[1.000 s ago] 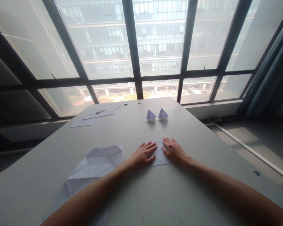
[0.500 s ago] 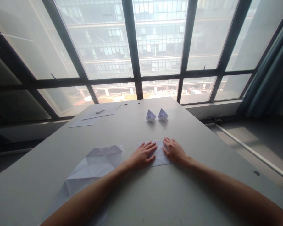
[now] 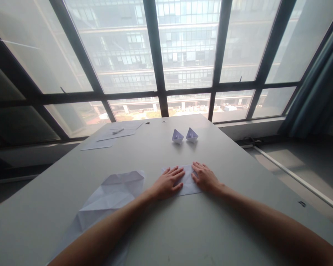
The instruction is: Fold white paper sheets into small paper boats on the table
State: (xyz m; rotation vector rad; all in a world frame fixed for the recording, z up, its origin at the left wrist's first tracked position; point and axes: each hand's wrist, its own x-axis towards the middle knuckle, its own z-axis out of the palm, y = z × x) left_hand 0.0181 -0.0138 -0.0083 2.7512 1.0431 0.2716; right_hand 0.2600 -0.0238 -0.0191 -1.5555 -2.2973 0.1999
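Head view: hands (image 3: 166, 183) cover folded paper's (image 3: 186, 181) sides.

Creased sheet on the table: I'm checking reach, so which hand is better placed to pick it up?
Left, probably. The left hand lies flat on the folded paper, right beside the creased sheet. The right hand rests on that paper's far side and would have to cross over.

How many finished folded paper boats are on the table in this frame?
2. Both stand side by side on the far middle of the table, beyond the hands: the left paper boat and the right paper boat. None seems hidden.
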